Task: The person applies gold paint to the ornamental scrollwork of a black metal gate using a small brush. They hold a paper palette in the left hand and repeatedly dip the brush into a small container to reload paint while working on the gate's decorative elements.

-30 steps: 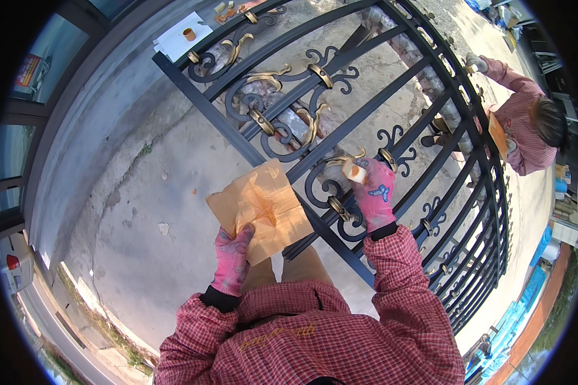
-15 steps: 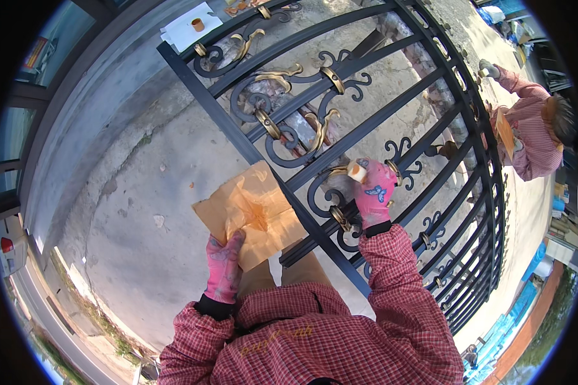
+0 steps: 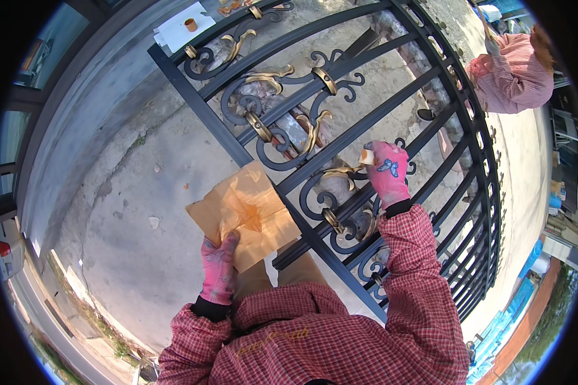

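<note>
My left hand, in a pink glove, grips a creased brown paper sheet by its lower left edge. A wet-looking orange-gold smear lies in the sheet's middle. In my pink-gloved right hand is a small white sponge piece with an orange-gold stain. That hand is over the bars of a black metal gate, close to a gold-coloured leaf scroll; whether the sponge touches metal I cannot tell. Gold collars and curled scrolls sit between the bars.
At the upper left, a small orange-brown cup stands on a white sheet. Another person in a checked top bends beyond the gate's far side. Concrete ground spreads to the left, beside a building wall.
My right hand has moved up and right with the sponge piece. The other person has shifted farther up in the view. My left hand and the paper sheet stay nearly in place.
</note>
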Demonstrator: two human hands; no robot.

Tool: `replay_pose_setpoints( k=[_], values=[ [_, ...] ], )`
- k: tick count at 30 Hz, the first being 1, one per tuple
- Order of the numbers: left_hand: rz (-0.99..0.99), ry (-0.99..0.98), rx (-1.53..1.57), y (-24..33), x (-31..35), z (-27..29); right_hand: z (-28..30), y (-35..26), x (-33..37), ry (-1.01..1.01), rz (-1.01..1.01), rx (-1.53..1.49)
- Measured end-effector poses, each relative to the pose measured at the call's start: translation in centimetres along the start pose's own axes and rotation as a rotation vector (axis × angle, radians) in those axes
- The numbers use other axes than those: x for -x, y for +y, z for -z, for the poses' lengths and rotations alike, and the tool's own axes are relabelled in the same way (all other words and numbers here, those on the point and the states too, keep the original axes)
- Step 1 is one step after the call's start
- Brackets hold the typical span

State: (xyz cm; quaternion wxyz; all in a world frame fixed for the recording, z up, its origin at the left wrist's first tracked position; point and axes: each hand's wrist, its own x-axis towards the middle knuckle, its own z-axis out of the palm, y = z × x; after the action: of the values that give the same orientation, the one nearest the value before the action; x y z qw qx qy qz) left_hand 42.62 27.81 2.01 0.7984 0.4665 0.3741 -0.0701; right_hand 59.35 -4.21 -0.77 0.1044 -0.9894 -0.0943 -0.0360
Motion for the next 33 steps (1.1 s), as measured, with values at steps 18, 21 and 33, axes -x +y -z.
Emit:
replay_pose_setpoints(
  k=[18,21,33],
  values=[
    [-0.020,-0.049,0.014,-1.3,1.2,-1.4,3.4,-2.8,1.0,-0.153,-0.126,-0.569],
    [-0.049,-0.054,0.047,-2.2,1.5,-2.2,4.9,-5.7,3.3,-0.185,-0.122,-0.766],
    [-0.073,-0.125,-0.016,-4.9,3.3,-3.7,6.8,-10.4,7.8,-0.138,0.396,-0.452]
  ],
)
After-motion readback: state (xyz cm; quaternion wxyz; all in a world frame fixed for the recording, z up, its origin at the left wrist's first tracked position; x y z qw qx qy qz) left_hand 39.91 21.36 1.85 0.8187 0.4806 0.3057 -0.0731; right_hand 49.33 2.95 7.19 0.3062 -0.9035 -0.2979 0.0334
